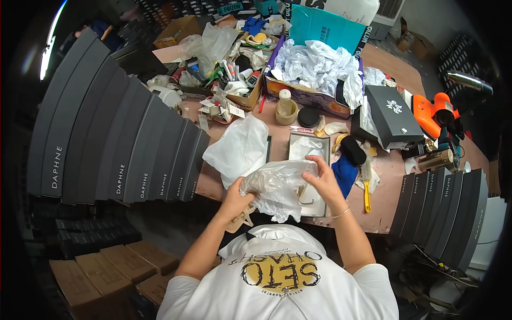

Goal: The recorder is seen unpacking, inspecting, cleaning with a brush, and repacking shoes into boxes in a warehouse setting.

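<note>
A crumpled translucent plastic bag (280,184) spreads between my hands above the near part of the table. My left hand (234,198) is closed on its left side, where something pale shows through the plastic that I cannot make out. Below that hand hangs a beige piece of material (240,220). My right hand (324,182) is at the bag's right edge, thumb and fingers apart. Beneath the bag lies an open grey box (318,209), with white paper inside and partly hidden. White tissue paper (239,149) is spread to the left of the box.
Stacked dark shoe boxes (133,144) rise at the left, with more (442,213) at the right. A yellow-handled brush (367,196) and blue cloth (345,175) lie right of the open box. Behind are a jar (286,111) and a carton of crumpled paper (314,101).
</note>
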### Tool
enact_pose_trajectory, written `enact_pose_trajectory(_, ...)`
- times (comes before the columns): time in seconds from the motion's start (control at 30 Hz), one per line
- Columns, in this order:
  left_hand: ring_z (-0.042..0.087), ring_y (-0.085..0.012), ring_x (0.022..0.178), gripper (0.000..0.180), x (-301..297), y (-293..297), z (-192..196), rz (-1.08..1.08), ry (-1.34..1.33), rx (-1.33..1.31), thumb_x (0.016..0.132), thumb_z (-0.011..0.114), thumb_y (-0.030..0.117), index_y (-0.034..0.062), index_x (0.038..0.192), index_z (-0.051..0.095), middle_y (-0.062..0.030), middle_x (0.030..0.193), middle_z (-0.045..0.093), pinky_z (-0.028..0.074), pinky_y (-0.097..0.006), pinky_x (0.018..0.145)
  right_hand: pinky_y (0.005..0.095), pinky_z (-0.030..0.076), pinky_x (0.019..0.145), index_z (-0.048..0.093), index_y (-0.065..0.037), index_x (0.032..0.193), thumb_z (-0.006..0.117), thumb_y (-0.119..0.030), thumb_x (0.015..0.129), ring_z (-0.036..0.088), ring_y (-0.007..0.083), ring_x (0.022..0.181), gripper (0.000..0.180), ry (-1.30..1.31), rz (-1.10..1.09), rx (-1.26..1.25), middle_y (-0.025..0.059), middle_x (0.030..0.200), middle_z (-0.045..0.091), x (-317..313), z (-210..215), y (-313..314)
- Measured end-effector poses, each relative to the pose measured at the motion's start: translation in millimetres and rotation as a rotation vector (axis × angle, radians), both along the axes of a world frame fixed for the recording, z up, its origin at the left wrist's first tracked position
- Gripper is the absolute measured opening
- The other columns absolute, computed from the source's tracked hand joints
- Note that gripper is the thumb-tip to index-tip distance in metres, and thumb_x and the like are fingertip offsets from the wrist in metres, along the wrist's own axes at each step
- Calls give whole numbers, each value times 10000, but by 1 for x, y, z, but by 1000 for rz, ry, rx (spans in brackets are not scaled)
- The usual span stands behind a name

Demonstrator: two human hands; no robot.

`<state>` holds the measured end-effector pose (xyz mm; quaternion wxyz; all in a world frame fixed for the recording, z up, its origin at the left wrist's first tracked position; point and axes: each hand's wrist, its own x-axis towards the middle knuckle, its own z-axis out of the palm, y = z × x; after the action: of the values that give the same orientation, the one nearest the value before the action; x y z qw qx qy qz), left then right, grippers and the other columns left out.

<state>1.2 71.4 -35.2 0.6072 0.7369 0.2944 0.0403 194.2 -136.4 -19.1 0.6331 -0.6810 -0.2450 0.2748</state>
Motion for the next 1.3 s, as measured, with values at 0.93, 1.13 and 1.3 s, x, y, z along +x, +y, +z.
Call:
enact_pose_trajectory(0.93, 628, -199, 917, 538, 3, -6, -29, 157, 52, -787, 714, 504, -106, -37, 1247, 469, -120, 1061, 603, 524, -306, 792, 338, 485, 636, 628, -71, 823, 598, 49, 656, 589, 224, 718, 208, -701, 343, -152, 81, 1011, 535, 6, 28, 15)
enact_pose_trajectory(1.13, 619, -210, 964, 538, 10, -9, -28, 151, -71, -518, 725, 529, -92, -8, 1253, 472, -130, 1061, 613, 509, -310, 815, 382, 487, 654, 614, -23, 804, 658, -128, 742, 595, 285, 742, 130, -677, 241, -205, 115, 950, 561, 13, 17, 11)
enact_pose_trajectory(1.3, 571, -187, 1020, 540, 42, -23, -30, 278, -77, 19, 723, 469, -155, -15, 1244, 451, -121, 1106, 572, 460, -292, 897, 448, 480, 649, 563, -32, 861, 685, -221, 755, 617, 345, 777, 249, -749, -7, -547, 133, 919, 587, 8, 17, 44)
